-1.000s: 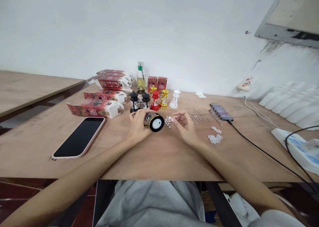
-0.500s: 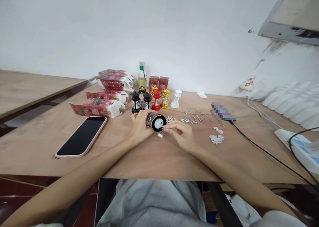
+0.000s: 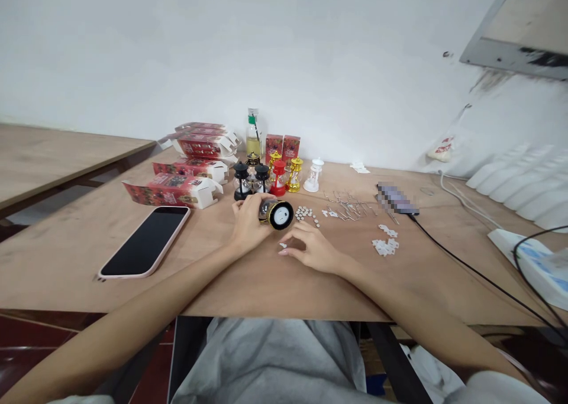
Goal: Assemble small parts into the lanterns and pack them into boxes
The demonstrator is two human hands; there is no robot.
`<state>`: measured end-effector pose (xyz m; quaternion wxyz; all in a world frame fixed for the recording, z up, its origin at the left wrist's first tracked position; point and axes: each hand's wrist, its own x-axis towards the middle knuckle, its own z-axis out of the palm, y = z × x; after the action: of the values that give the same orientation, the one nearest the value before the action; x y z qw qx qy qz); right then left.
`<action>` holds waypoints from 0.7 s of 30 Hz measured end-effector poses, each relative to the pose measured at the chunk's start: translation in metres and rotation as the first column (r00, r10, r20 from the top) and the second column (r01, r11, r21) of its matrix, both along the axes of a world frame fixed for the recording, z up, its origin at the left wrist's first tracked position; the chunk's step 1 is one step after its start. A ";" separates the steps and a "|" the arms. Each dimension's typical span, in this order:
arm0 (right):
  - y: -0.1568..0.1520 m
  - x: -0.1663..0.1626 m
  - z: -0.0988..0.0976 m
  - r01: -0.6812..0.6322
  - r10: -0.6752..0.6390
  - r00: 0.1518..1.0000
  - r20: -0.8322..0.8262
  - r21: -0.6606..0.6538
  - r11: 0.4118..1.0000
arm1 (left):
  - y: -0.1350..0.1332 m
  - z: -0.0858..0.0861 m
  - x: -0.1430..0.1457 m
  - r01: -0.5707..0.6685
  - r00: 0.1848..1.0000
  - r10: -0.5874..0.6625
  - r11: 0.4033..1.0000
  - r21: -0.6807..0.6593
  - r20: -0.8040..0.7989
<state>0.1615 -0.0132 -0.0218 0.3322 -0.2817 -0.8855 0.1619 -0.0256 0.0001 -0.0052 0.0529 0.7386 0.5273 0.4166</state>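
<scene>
My left hand (image 3: 247, 222) grips a small black and gold toy lantern (image 3: 276, 213) lying on its side, its white round base turned towards me. My right hand (image 3: 309, 248) rests on the wooden table (image 3: 248, 274) just in front of the lantern, fingers curled downward over a small white piece (image 3: 283, 246) that lies at its fingertips. A cluster of small round button cells (image 3: 306, 214) lies just right of the lantern.
A phone (image 3: 145, 240) lies face up at the left. Red cartons (image 3: 177, 190) are stacked behind it. Several small lanterns (image 3: 277, 176) and a bottle (image 3: 252, 135) stand at the back. Metal pins (image 3: 348, 206), white bits (image 3: 385, 245), a second phone with a cable (image 3: 470, 272) lie right.
My right hand came from the right side of the lantern, dropped towards me onto the table, and now lies by a small white piece. My left hand kept hold of the lantern.
</scene>
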 end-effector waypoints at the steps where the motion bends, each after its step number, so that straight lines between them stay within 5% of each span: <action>1: 0.002 0.000 -0.002 0.035 -0.034 0.999 0.011 -0.059 0.998 | 0.000 0.000 0.000 0.002 1.000 -0.002 1.000 -0.002 -0.001; 7: 0.012 0.001 -0.005 0.098 -0.092 0.995 0.032 -0.290 0.952 | 0.001 -0.001 -0.001 0.008 1.000 -0.008 1.000 0.006 -0.008; 21: 0.019 -0.002 -0.008 0.142 -0.111 0.986 0.121 -0.293 0.945 | 0.001 -0.001 0.000 0.008 1.000 -0.008 1.000 -0.002 -0.017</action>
<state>0.1596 0.0055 -0.0303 0.2491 -0.3932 -0.8465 0.2585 -0.0259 0.0010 -0.0063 0.0509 0.7441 0.5253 0.4096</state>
